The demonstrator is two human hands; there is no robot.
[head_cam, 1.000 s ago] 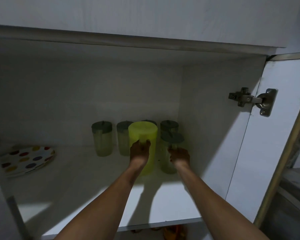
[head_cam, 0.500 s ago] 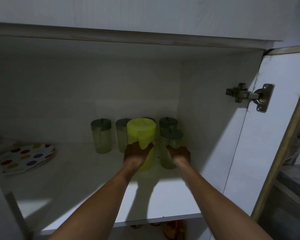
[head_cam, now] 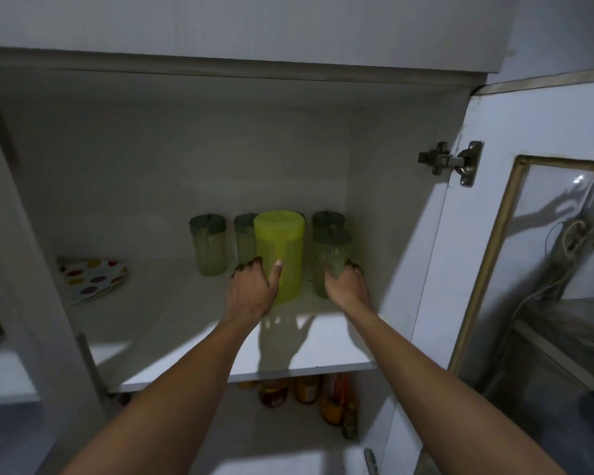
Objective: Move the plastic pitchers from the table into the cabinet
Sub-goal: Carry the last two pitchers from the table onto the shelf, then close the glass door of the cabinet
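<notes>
Curling round the yellow pitcher (head_cam: 283, 241) is the left hand (head_cam: 252, 291), round the clear pitcher (head_cam: 330, 255) the right hand (head_cam: 347, 287).

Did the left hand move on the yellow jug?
Yes. The left hand slid left across the yellow pitcher, toward the grey-lidded jar standing behind it.

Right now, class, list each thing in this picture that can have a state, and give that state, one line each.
Cabinet door: open.
Yellow pitcher: upright on the shelf, held by the left hand.
Front clear pitcher: upright, lid on, held by the right hand.
Back clear pitchers: upright, lids on, untouched.
Spotted plate: lying on the shelf, untouched.
</notes>
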